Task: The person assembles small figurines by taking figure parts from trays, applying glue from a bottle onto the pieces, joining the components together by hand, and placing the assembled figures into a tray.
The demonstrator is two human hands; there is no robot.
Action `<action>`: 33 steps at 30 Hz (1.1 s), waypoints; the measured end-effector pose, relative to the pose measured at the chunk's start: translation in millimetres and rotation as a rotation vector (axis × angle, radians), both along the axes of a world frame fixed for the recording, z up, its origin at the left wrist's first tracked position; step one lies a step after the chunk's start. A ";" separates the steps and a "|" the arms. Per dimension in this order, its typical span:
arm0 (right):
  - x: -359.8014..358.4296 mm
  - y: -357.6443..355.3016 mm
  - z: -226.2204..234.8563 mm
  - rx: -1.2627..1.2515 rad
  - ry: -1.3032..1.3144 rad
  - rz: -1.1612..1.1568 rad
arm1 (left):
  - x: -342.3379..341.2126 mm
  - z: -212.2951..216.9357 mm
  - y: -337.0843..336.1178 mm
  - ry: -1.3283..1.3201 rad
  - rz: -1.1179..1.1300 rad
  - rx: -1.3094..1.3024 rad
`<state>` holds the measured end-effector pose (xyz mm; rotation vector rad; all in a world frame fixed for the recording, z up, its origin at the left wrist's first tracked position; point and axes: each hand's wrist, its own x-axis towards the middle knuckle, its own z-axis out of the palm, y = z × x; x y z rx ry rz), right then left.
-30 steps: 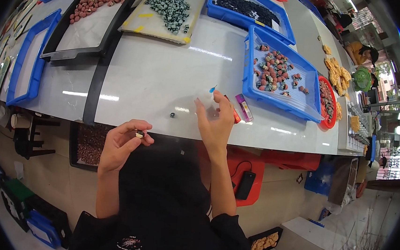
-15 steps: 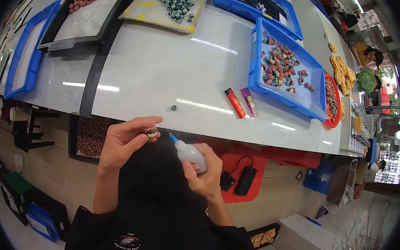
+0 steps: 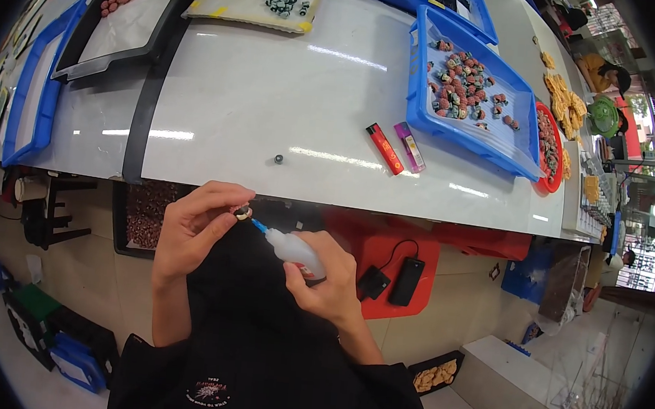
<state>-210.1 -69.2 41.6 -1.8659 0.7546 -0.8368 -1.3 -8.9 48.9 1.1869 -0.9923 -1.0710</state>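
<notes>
My left hand (image 3: 196, 229) pinches a small dark bead (image 3: 243, 213) between thumb and fingertips, just below the near edge of the white table (image 3: 273, 116). My right hand (image 3: 329, 281) grips a small white squeeze bottle (image 3: 293, 248) whose blue nozzle tip touches the bead. Both hands hover over my dark lap. A single small dark bead (image 3: 278, 158) lies alone on the table above them.
A red lighter-like stick (image 3: 384, 148) and a purple one (image 3: 409, 146) lie near a blue tray of mixed beads (image 3: 468, 77). Further trays of beads line the back and left. A red box (image 3: 384, 263) with a black device and cable sits under the table.
My right hand took the squeeze bottle from the table, brought it down to my lap, and now its nozzle meets the bead held in my left hand.
</notes>
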 end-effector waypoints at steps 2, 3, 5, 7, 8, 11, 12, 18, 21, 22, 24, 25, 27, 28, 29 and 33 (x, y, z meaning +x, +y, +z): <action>-1.0 -0.4 0.9 -0.058 -0.001 -0.013 | 0.6 3.7 4.0 -0.047 -0.009 0.014; -2.1 -2.0 4.8 -0.100 0.027 -0.009 | 0.9 5.4 5.6 -0.093 -0.019 0.029; -3.8 -5.1 14.0 -0.141 0.054 -0.011 | 0.6 9.1 5.5 -0.101 -0.046 0.045; -5.7 -8.6 23.8 -0.172 -0.018 -0.079 | -1.5 11.0 3.9 -0.111 -0.077 0.061; -6.1 -10.2 26.5 -0.171 -0.053 -0.065 | -2.4 9.7 4.7 -0.066 -0.095 0.084; -6.2 -11.0 32.1 -0.098 -0.122 -0.027 | -7.6 3.8 6.3 0.013 -0.121 0.098; -5.5 -11.4 34.5 -0.097 -0.121 -0.029 | -9.3 1.3 6.8 0.049 -0.126 0.089; 0.8 -11.6 42.4 -0.042 -0.167 -0.054 | -15.4 -3.2 7.5 0.232 -0.139 0.071; 1.6 -10.9 45.2 -0.038 -0.169 -0.059 | -13.4 -2.6 7.3 0.139 -0.159 0.056; 1.3 -10.4 45.6 -0.039 -0.173 -0.062 | -12.7 -2.4 7.0 0.141 -0.163 0.059; 2.0 -9.6 45.2 -0.034 -0.179 -0.063 | -10.6 -1.6 7.7 0.092 -0.174 0.079; 2.4 -9.3 44.7 -0.042 -0.188 -0.068 | -10.1 -2.2 7.7 0.092 -0.175 0.083; 2.8 -9.1 44.4 -0.050 -0.194 -0.076 | -9.9 -2.4 7.1 0.104 -0.153 0.069; 2.7 -9.0 43.5 -0.086 -0.195 -0.072 | -10.1 -2.6 7.0 0.105 -0.155 0.071; 2.7 -8.9 42.3 -0.121 -0.196 -0.068 | -10.5 -3.7 7.0 0.119 -0.147 0.070; 4.2 -10.3 39.8 -0.107 -0.215 -0.069 | -12.1 -6.0 6.2 0.136 -0.140 0.068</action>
